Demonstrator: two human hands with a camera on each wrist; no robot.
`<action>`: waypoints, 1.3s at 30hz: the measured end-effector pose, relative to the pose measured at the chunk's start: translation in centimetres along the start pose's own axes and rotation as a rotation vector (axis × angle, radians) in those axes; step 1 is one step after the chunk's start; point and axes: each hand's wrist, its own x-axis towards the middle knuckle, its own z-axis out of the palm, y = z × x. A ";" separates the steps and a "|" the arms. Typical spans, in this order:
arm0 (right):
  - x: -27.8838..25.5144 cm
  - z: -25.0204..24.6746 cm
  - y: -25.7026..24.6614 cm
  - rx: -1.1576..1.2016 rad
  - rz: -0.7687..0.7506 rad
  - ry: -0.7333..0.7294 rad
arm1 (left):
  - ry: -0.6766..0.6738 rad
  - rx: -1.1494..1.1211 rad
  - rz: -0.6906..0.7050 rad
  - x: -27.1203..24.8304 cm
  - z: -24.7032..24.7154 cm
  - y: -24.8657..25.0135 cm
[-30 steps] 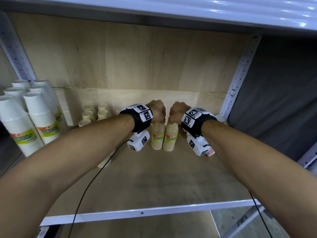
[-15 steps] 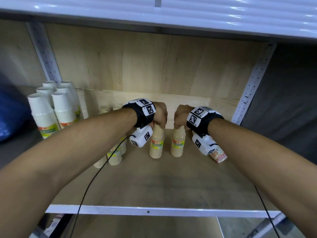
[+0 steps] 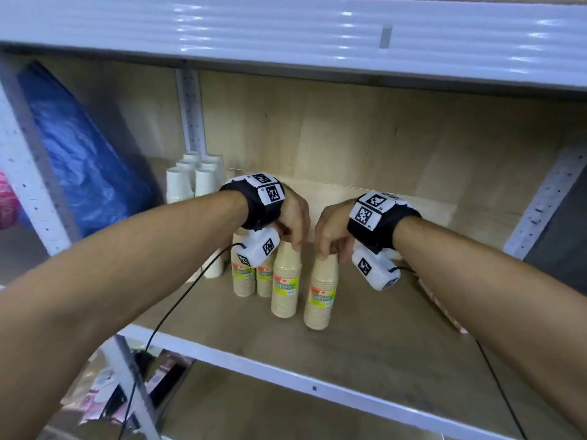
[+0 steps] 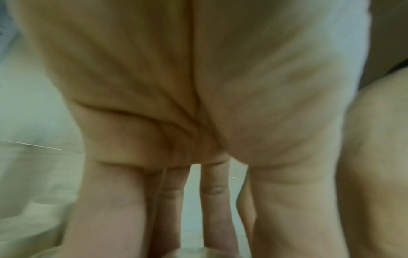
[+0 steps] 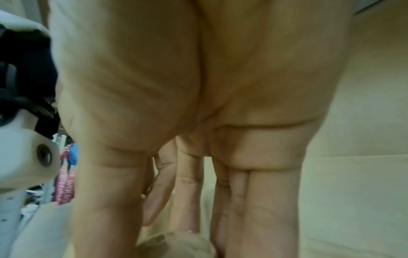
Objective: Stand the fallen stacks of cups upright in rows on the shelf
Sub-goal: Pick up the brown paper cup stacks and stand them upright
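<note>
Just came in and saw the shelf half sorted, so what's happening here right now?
A person is setting up stacks of brown paper cups on the wooden shelf. The left hand grips the top of one upright stack, the right hand the top of another beside it. More brown stacks and white stacks stand behind.

Two cup stacks (image 3: 286, 281) (image 3: 321, 290) stand upright side by side on the shelf (image 3: 365, 354), near its front edge. Two further stacks (image 3: 244, 277) stand just behind them to the left. A cluster of cups (image 3: 193, 181) stands at the back left corner.
</note>
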 end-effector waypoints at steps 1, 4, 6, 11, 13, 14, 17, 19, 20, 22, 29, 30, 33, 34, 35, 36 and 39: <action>-0.1 0.4 -0.9 0.009 -0.025 -0.021 | -0.005 -0.015 -0.016 -0.6 0.2 -0.6; 0.0 1.5 -3.1 0.039 -0.091 -0.052 | -0.005 -0.050 -0.059 -2.1 1.1 -2.7; 0.1 2.2 -4.5 0.068 -0.129 -0.056 | -0.008 -0.089 -0.090 -2.9 1.7 -4.1; 0.3 3.2 -7.3 0.083 -0.187 -0.024 | 0.012 -0.144 -0.153 -4.7 2.7 -6.9; 0.3 3.5 -8.2 0.079 -0.202 -0.010 | 0.043 -0.171 -0.171 -5.1 3.0 -7.8; 0.4 3.7 -8.5 0.078 -0.206 -0.001 | 0.059 -0.182 -0.180 -5.3 3.2 -8.1; 0.4 4.0 -9.0 0.084 -0.222 0.050 | 0.087 -0.193 -0.197 -5.7 3.5 -8.8; 0.6 4.2 -9.1 0.087 -0.217 0.082 | 0.113 -0.190 -0.204 -5.7 3.8 -9.1; 0.8 4.3 -9.1 0.089 -0.214 0.095 | 0.121 -0.189 -0.205 -5.7 3.9 -9.2; 1.0 4.5 -9.2 0.089 -0.209 0.108 | 0.128 -0.185 -0.205 -5.6 4.1 -9.4; 2.0 4.7 -9.1 0.106 -0.221 0.137 | 0.136 -0.227 -0.207 -4.4 4.6 -10.3; 2.0 4.7 -9.2 0.107 -0.226 0.143 | 0.135 -0.235 -0.204 -4.3 4.6 -10.4; 2.2 4.5 -9.4 0.098 -0.238 0.149 | 0.115 -0.257 -0.186 -4.2 4.4 -10.6; 2.3 4.4 -9.5 0.087 -0.243 0.151 | 0.109 -0.259 -0.180 -4.2 4.4 -10.6; 2.5 4.4 -9.6 0.079 -0.248 0.153 | 0.110 -0.257 -0.176 -4.1 4.3 -10.7; 2.5 4.3 -9.6 0.072 -0.250 0.157 | 0.113 -0.253 -0.174 -4.1 4.3 -10.7; 2.7 4.2 -9.7 0.070 -0.258 0.178 | 0.123 -0.245 -0.170 -4.1 4.1 -10.8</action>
